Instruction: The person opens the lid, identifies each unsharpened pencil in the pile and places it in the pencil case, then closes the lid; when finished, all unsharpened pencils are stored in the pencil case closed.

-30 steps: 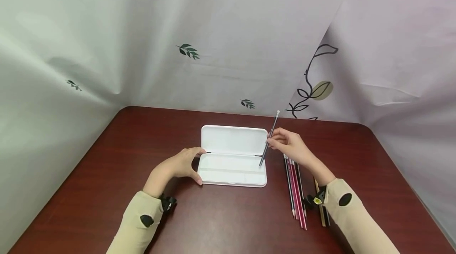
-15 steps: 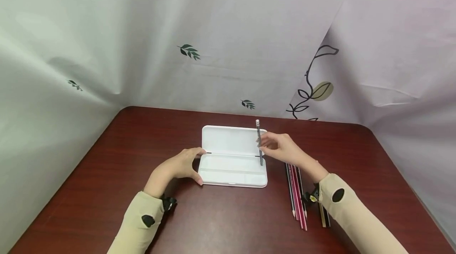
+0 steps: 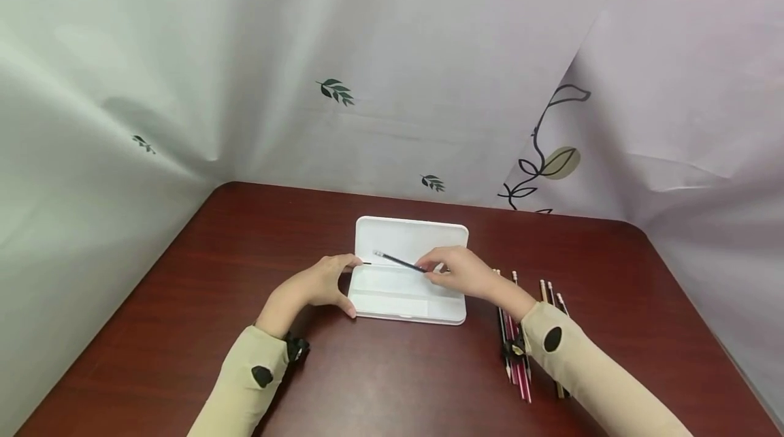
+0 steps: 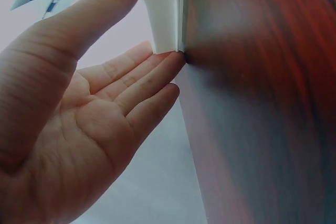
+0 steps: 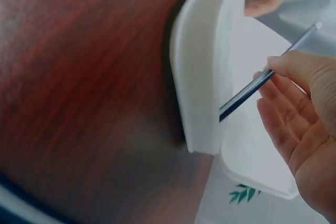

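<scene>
A white pencil case (image 3: 407, 318) lies on the table with its lid (image 3: 392, 234) raised at the back. My left hand (image 3: 315, 287) holds its left end, thumb at the front corner and fingertips at the rear. In the left wrist view, those fingers (image 4: 149, 85) reach the end of the case (image 4: 165, 17). Between thumb and fingertips, my right hand (image 3: 459, 272) pinches a dark pencil (image 3: 399, 261) above the tray. The pencil slants, its white eraser end up and to the left. From the right wrist, the lower part of the pencil (image 5: 247, 94) passes behind the case wall (image 5: 197, 66).
Right of the case lies a bunch of red and dark pencils (image 3: 519, 379), partly under the right wrist. Several more pencils (image 3: 544, 293) lie farther right, partly covered by the sleeve. A white curtain (image 3: 380, 117) hangs behind the table (image 3: 294, 219).
My right hand has moved left over the case. The pencil has swung from steep to low, its eraser end now toward the left. My left hand stays at the case.
</scene>
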The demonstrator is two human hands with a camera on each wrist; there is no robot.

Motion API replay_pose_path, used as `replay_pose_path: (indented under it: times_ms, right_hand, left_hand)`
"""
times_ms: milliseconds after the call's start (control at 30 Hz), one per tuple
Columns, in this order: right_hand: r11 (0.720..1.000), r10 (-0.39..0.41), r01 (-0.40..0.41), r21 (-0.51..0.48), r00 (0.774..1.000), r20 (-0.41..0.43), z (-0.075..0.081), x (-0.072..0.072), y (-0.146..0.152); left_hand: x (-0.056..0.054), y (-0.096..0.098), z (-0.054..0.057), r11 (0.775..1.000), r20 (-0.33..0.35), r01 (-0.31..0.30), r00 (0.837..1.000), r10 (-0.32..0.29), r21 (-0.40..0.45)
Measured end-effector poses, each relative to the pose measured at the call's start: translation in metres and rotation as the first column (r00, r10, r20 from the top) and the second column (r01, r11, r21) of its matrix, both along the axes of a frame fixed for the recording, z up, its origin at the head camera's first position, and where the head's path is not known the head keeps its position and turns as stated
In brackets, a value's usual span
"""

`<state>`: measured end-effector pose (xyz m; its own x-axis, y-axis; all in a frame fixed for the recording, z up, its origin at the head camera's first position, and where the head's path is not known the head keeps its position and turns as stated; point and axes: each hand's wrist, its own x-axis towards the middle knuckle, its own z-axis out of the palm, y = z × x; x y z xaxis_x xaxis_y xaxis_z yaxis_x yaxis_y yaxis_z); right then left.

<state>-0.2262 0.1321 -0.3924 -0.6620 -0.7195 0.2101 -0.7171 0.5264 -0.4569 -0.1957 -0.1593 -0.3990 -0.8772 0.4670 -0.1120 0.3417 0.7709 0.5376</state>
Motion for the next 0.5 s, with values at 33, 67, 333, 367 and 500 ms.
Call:
replay_pose_path:
  times_ms: [33,67,333,367,500]
  right_hand:
    - [1.0,0.001,-0.001,0.013,1.0,-0.007,-0.001,0.0,-0.002]
    - [1.0,0.003,-0.002,0.027,1.0,-0.018,-0.003,0.0,-0.003]
    - [0.995,0.007,0.003,0.102,0.996,-0.09,-0.015,-0.001,-0.011]
    - [0.994,0.013,-0.002,0.11,0.995,-0.095,-0.015,-0.001,-0.012]
    - [0.991,0.049,-0.037,0.131,0.995,-0.086,-0.015,0.0,-0.013]
  left_hand:
    - [0.0,0.0,0.0,1.0,0.0,0.002,1.0,-0.002,-0.003]
    - [0.0,0.0,0.001,1.0,0.002,0.002,1.0,-0.002,-0.003]
    - [0.0,-0.003,0.001,0.999,-0.037,0.051,0.998,-0.052,-0.017]
    - [0.0,-0.004,0.001,0.998,-0.04,0.055,0.998,-0.055,-0.014]
    - [0.0,-0.004,0.0,0.998,-0.053,0.069,0.996,-0.069,-0.009]
